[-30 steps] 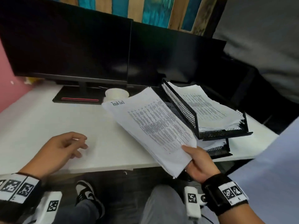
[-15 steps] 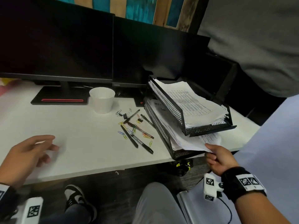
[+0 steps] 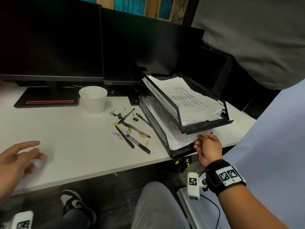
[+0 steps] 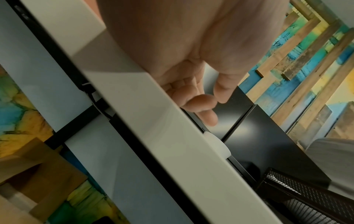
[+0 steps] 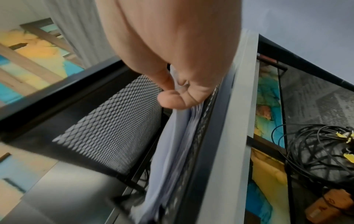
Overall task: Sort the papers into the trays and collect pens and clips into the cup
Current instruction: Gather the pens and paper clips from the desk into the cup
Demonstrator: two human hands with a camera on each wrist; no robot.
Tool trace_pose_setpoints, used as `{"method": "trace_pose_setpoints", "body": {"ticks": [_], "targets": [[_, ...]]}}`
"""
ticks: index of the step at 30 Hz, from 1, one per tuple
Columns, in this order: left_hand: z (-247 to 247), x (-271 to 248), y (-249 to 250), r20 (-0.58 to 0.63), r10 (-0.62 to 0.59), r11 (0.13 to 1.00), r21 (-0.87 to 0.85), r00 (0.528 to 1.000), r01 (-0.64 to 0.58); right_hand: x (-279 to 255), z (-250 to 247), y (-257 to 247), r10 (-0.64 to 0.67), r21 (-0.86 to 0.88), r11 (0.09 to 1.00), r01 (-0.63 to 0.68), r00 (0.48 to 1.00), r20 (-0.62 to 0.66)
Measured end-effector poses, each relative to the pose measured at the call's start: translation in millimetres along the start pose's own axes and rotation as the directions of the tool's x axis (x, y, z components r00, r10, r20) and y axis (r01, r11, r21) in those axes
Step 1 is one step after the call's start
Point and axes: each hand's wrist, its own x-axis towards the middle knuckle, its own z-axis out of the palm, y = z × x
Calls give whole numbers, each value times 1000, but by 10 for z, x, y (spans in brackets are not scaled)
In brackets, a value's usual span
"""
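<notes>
Two stacked black mesh trays sit at the desk's right. The upper tray [image 3: 165, 100] holds a thick pile of printed papers [image 3: 184, 96]. In the lower tray [image 3: 153, 124] lies a second paper stack [image 3: 178, 136], and my right hand [image 3: 202, 138] pinches its near edge at the tray's front. In the right wrist view my thumb [image 5: 172, 98] presses on that stack [image 5: 172, 151]. Several pens [image 3: 132, 139] and coloured clips [image 3: 116, 133] lie scattered left of the trays. Behind them stands a white cup [image 3: 93, 100]. My left hand [image 3: 39, 150] hovers with fingers spread over the desk's left front, holding nothing.
Two dark monitors [image 3: 66, 47] stand along the back of the white desk [image 3: 74, 146], their bases behind the cup. A person in a grey top [image 3: 255, 38] is at the right. Coiled cables [image 5: 316, 151] lie under the desk.
My right hand carried the paper stack from above the desk down into the lower tray, uncovering the pens and clips. The left hand stayed over the desk's left front.
</notes>
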Motion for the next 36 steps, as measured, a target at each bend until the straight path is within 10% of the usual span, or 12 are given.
{"method": "trace_pose_setpoints", "body": {"ticks": [6, 14, 20, 27, 36], "targets": [[2, -18, 40, -16, -26, 998, -51, 1000, 25, -666, 200, 283, -34, -161, 984, 75, 969, 246], [94, -206, 343, -32, -32, 998, -57, 999, 30, -1417, 1656, 73, -21, -346, 816, 463, 623, 782], [68, -212, 331, -34, -62, 994, -88, 997, 59, -1023, 3059, 252, 36, -492, 527, 693, 560, 828], [53, -192, 311, -50, -70, 993, -102, 996, 64, -761, 3640, 640, 71, -603, 251, 757, 607, 791], [79, -214, 282, 34, -52, 993, 106, 998, 48, -1094, 3093, 562, 66, -498, 440, 747, 527, 848]]}}
